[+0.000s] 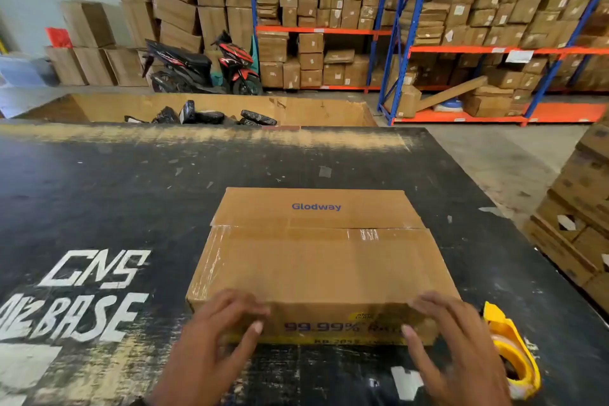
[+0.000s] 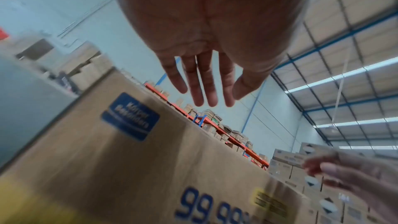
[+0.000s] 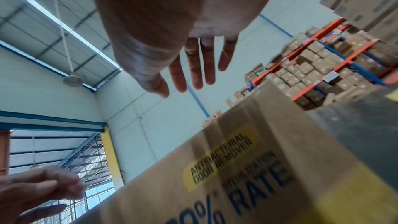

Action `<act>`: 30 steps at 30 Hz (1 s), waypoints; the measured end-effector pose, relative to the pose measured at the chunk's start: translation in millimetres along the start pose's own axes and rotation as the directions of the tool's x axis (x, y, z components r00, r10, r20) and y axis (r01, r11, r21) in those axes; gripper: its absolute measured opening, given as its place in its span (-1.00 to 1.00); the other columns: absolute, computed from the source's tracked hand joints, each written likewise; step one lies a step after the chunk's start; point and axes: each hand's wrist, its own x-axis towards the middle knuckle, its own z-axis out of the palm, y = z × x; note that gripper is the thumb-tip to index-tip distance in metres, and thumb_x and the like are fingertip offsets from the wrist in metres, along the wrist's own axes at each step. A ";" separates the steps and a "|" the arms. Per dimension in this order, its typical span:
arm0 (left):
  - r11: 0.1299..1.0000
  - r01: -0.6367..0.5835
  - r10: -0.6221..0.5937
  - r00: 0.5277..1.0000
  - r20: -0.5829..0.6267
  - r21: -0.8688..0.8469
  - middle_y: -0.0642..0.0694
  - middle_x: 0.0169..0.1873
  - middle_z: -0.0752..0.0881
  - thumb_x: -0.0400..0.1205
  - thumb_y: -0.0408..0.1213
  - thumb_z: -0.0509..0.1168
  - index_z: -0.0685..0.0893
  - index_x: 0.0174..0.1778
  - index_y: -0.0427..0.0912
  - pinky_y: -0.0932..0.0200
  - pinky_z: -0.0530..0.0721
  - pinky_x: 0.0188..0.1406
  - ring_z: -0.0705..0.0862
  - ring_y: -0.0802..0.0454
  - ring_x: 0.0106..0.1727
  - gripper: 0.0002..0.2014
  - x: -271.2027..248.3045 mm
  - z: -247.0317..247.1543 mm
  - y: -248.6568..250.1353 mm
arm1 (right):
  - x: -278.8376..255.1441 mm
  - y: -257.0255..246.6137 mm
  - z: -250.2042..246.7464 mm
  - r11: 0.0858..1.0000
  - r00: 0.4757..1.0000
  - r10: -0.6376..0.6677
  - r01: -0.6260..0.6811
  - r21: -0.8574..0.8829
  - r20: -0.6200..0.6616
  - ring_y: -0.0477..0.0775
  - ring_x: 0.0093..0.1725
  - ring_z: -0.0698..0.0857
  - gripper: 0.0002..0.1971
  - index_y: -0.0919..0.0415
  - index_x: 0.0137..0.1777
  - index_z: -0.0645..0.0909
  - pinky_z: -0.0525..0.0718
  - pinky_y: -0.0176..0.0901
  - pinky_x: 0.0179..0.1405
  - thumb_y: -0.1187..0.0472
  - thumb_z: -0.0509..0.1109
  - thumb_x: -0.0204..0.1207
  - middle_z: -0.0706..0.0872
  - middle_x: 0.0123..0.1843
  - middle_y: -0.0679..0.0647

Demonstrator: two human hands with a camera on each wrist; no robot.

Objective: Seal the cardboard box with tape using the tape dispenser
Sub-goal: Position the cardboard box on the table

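Both hands are spread with straight fingers and hold nothing: the left hand (image 1: 214, 336) and the right hand (image 1: 458, 343) sit at the near top edge of the cardboard box (image 1: 313, 260), which lies just ahead of the fingertips on the black table (image 1: 99, 194). Whether the fingers actually touch the box cannot be told; the wrist views show them blurred, above the printed side. The yellow tape dispenser (image 1: 514, 353) lies just outside the right hand, untouched. Beyond the fingers, the centre seam looks partly taped but the flaps sit slightly uneven. The likely trouble: taping over raised flaps would leave wrinkles or a gap, and with nothing gripping it the box could slide on the smooth table.
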 end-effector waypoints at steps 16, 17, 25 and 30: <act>0.908 0.055 -0.090 0.994 0.066 0.415 0.04 0.30 0.60 0.60 0.30 0.09 0.62 0.34 0.13 -0.10 0.52 0.37 0.52 0.07 0.30 -0.49 70.5 32.2 18.5 | 49.6 9.6 50.8 0.957 0.963 0.072 0.007 -0.292 0.259 0.06 0.60 0.42 -0.50 -0.23 0.48 0.54 0.33 0.20 0.52 -0.32 0.09 0.63 0.55 0.57 -0.13; 0.926 0.036 -0.072 0.994 0.082 0.375 0.03 0.36 0.58 0.59 0.26 0.12 0.60 0.39 0.11 -0.12 0.50 0.43 0.51 0.07 0.36 -0.47 79.5 39.3 24.2 | 49.4 9.5 51.0 0.956 0.964 0.073 0.004 -0.292 0.254 0.06 0.59 0.43 -0.50 -0.23 0.48 0.54 0.33 0.20 0.52 -0.32 0.10 0.62 0.56 0.56 -0.13; 0.870 -0.079 -0.094 0.943 0.319 0.487 -0.06 0.79 0.11 0.64 0.33 -0.06 0.10 0.77 0.03 -0.27 0.09 0.73 0.03 -0.11 0.80 -0.21 138.7 113.5 48.3 | 46.7 10.3 55.7 0.958 0.970 0.088 -0.020 -0.286 0.227 0.12 0.59 0.43 -0.50 -0.19 0.46 0.55 0.33 0.25 0.48 -0.30 0.13 0.60 0.56 0.56 -0.10; 0.831 -0.058 -0.147 0.936 0.319 0.554 0.01 0.80 0.07 0.65 0.36 -0.21 0.07 0.77 0.12 -0.36 -0.02 0.73 0.00 -0.07 0.81 -0.24 136.0 124.1 46.7 | 46.3 8.4 55.2 0.963 0.974 0.087 -0.027 -0.269 0.211 0.09 0.59 0.43 -0.51 -0.16 0.44 0.59 0.32 0.28 0.50 -0.29 0.16 0.60 0.58 0.54 -0.11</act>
